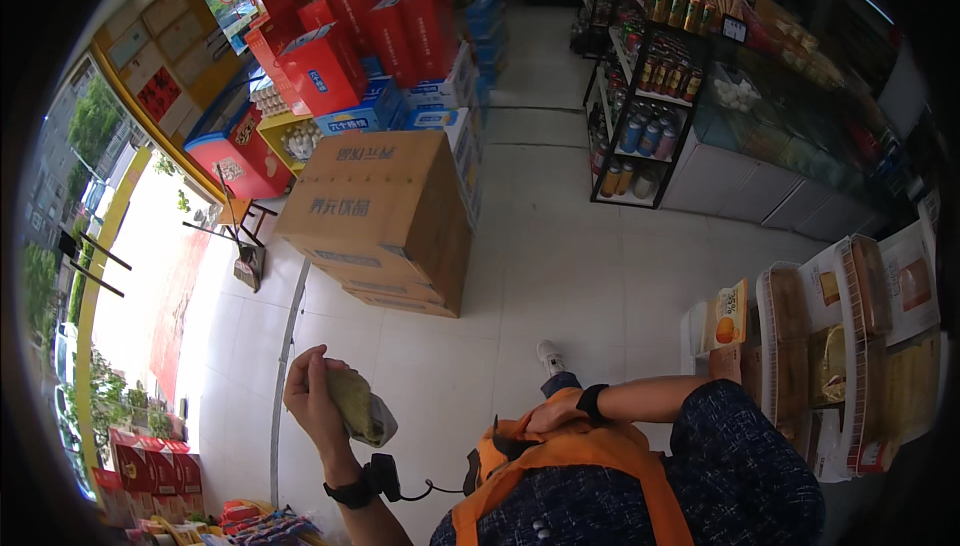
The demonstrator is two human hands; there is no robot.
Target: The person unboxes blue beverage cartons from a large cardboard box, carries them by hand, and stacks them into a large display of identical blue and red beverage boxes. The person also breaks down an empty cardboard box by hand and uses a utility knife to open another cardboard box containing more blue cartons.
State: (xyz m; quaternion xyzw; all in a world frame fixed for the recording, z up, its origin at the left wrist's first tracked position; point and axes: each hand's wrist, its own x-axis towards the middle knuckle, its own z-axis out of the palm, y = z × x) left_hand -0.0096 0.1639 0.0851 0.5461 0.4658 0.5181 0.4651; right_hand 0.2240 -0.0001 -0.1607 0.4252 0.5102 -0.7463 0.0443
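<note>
My left hand point(311, 388), raised out to the left, grips a folded green and grey cloth point(356, 403). A black band with a small device is strapped to that wrist, and a thin cable runs from it towards my waist. My right hand point(553, 414) lies against the orange apron point(592, 450) at my front. Its fingers are partly hidden in the orange fabric, so their grip does not show. A black strap point(592, 401) circles the right wrist.
Stacked cardboard cartons point(382, 216) stand ahead, with red gift boxes point(322, 70) behind. A broom and dustpan point(250, 265) are near the doorway. To the right are a drinks shelf point(641, 111), a glass-topped counter point(780, 133) and a packaged-bread rack point(847, 358).
</note>
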